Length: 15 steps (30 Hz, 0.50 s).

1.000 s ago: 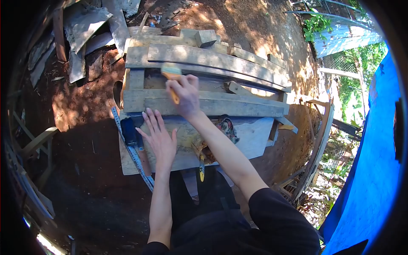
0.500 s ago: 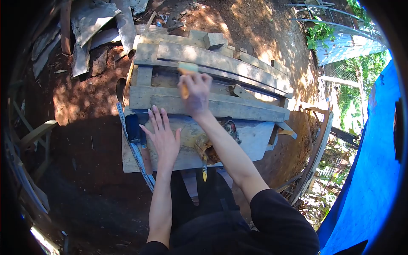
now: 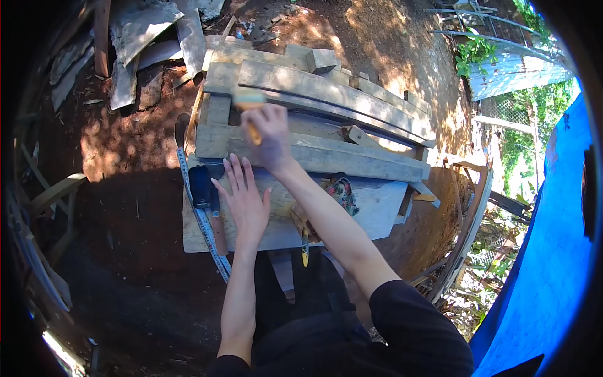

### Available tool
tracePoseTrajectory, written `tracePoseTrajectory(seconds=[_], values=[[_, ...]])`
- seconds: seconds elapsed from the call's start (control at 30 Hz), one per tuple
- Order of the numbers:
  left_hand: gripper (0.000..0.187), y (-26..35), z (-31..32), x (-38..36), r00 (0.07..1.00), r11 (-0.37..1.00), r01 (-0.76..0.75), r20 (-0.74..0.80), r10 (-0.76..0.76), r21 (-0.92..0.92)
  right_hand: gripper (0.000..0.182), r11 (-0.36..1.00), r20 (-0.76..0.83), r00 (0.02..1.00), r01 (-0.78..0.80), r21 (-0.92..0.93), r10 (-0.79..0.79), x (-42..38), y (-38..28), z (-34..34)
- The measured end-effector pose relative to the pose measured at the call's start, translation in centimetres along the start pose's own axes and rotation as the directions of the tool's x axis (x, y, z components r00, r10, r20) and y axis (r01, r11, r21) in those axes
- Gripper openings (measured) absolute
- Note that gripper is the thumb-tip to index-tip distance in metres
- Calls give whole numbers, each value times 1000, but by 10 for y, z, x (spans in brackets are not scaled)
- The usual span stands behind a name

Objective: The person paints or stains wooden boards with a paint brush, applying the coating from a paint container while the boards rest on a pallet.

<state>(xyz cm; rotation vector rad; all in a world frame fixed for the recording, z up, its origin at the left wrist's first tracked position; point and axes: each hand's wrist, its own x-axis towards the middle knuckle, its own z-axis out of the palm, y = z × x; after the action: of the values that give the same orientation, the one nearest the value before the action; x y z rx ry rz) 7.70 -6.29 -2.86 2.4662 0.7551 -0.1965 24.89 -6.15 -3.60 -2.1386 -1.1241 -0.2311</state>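
Observation:
My right hand [image 3: 269, 135] is closed around a brush [image 3: 250, 98] with a yellow-orange handle and a wide pale head, blurred by motion. It is over the left part of the wooden planks [image 3: 314, 147] on the bench. Below it, my left hand [image 3: 244, 204] lies flat with fingers spread, its fingertips at the front plank's edge. Left of that hand are a dark tool [image 3: 200, 188] with a wooden handle and an unrolled tape measure [image 3: 200, 213]. A yellow-tipped tool [image 3: 305, 250] stands by a wooden block [image 3: 298, 218], partly behind my right forearm.
A patterned cloth [image 3: 342, 193] lies on the near board [image 3: 380, 207]. Small wood blocks [image 3: 321, 61] sit on the far planks. Scrap boards [image 3: 141, 38] lie on the dirt ground at the upper left. A blue tarp [image 3: 537, 251] hangs at the right.
My right hand has moved left with the brush. My left hand stays flat in nearly the same place. The view has shifted slightly.

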Motion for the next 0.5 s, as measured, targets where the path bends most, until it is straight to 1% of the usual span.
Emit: tracePoseTrajectory(seconds=[0.03,0.07,0.1,0.13,0.17,0.23,0.27,0.3,0.37,0.4,0.43,0.47,0.5], values=[[98,0,0,0,1000,1000,1,9,-1,3,10,1000,3,1000,3,-4,-3,-1,6,-9],[98,-1,1,1,1000,1000,9,11,-9,11,11,990,-73,990,-126,-59,122,0,11,-14],[98,-1,1,3,1000,1000,15,6,-15,14,12,960,-157,957,-260,-99,243,0,11,-15],[98,-1,2,3,1000,1000,15,-3,-15,13,13,992,-58,991,-125,-25,124,-5,7,-13],[99,1,3,2,1000,1000,14,-8,-14,6,13,991,-56,990,-129,-29,127,-6,5,-11],[99,4,5,2,1000,1000,17,-6,-17,7,13,999,-13,1000,-6,38,6,2,0,-9],[99,3,4,2,1000,1000,23,-8,-23,17,15,991,-127,986,-119,-65,110,10,-1,-7],[99,3,3,4,1000,999,28,-15,-27,24,15,992,-131,986,-115,-56,107,15,1,-2],[100,2,0,2,1000,999,12,7,-13,31,20,975,53,998,16,220,-29,17,-1,5],[100,2,1,1,1000,999,18,6,-19,27,25,950,140,983,71,305,-118,29,-5,-4],[100,3,1,1,1000,1000,11,8,-11,24,25,949,145,982,75,307,-125,41,-3,-6],[100,1,1,2,1000,1000,6,7,-6,24,26,928,43,998,-57,369,44,59,1,-3],[100,1,-1,2,1000,999,18,2,-18,26,28,877,-46,974,-177,446,220,77,7,3]])
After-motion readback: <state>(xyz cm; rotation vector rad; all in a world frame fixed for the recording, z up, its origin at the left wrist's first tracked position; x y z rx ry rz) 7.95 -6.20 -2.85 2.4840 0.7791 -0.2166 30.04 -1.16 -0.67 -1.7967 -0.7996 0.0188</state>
